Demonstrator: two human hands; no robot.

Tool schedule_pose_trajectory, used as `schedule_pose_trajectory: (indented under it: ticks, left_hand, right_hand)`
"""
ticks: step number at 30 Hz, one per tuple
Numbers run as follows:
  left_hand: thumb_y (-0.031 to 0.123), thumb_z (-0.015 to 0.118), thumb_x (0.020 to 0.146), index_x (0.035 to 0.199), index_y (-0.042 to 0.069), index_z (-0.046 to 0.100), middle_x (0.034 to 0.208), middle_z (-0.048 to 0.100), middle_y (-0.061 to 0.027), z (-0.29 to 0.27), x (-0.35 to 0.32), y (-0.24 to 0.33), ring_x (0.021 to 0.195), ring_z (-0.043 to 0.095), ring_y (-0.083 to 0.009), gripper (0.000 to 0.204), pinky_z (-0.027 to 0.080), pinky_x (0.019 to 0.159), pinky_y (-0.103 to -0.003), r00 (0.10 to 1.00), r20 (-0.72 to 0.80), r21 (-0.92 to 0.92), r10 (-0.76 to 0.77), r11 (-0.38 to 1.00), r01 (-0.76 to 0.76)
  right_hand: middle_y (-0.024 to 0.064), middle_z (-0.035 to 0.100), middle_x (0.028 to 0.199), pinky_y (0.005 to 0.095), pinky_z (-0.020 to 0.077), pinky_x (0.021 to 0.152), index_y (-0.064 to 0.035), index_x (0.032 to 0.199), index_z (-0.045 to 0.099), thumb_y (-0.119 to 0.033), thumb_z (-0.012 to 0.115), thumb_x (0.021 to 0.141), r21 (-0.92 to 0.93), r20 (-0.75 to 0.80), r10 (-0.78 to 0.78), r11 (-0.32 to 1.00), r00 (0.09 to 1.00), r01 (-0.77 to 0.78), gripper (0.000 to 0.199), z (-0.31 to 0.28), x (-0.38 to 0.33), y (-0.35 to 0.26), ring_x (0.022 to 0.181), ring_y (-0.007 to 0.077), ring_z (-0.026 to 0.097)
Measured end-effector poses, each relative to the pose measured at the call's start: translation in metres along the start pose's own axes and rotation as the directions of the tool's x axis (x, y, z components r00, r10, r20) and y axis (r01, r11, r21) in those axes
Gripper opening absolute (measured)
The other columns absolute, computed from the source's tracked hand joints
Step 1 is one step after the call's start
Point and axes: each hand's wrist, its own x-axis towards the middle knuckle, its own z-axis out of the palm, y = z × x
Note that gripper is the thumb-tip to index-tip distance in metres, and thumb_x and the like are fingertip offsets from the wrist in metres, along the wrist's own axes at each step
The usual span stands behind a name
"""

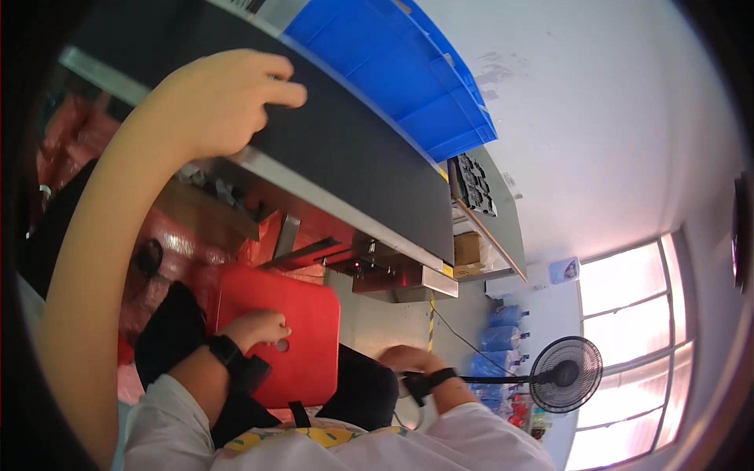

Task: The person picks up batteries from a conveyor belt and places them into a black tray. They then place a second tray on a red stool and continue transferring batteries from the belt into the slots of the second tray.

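A red stool seat (314, 314) with a round hole lies between my dark-trousered legs. Over it is my left hand (263, 328), its fingers curled in beside the hole; nothing shows in them, and whether they touch the seat I cannot tell. My right hand (412, 359) hangs by my right knee, its fingers bent downward and mostly hidden. Black bands with dark boxes circle both my wrists. Another person's bare arm (102, 259) comes in from the left, and that person's hand (236, 102), fingers bent, is over the black conveyor belt (345, 149).
A blue plastic bin (377, 63) stands along the belt's far side. Beyond the belt's end are a shelf with a cardboard box (468, 251) and a black tray (473, 184). A standing fan (565, 374) is at the right, near blue-wrapped bottles (501, 339) and a window (628, 345).
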Motion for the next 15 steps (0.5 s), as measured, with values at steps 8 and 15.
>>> schedule_pose_trajectory:
  ticks: [8,15]
  left_hand:
    - [0.028,0.048,0.089,0.089,-0.003,0.058,0.06,0.064,-0.01,-0.004,0.003,0.009,0.049,0.061,-0.0163,0.032,0.049,0.048,-0.029,0.993,0.035,0.011,-0.109,0.994,0.109]
    - [0.035,0.042,0.092,0.067,-0.003,0.057,0.057,0.062,-0.0148,-0.015,0.017,0.026,0.047,0.062,-0.02,0.048,0.048,0.042,-0.029,0.92,0.104,-0.011,-0.378,0.925,0.381]
  right_hand:
    - [0.0061,0.061,0.068,0.0358,0.0448,0.044,-0.0077,0.073,0.058,-0.023,0.051,0.078,0.183,-0.977,0.191,0.98,0.1,-0.079,0.018,-0.211,-0.159,0.067,0.056,0.0161,0.059]
    - [0.0111,0.054,0.118,0.0429,0.0399,0.086,-0.0082,0.122,0.048,-0.039,0.056,0.08,0.296,-0.944,0.239,0.919,0.226,0.262,0.053,-0.311,-0.093,-0.049,0.113,0.0256,0.047]
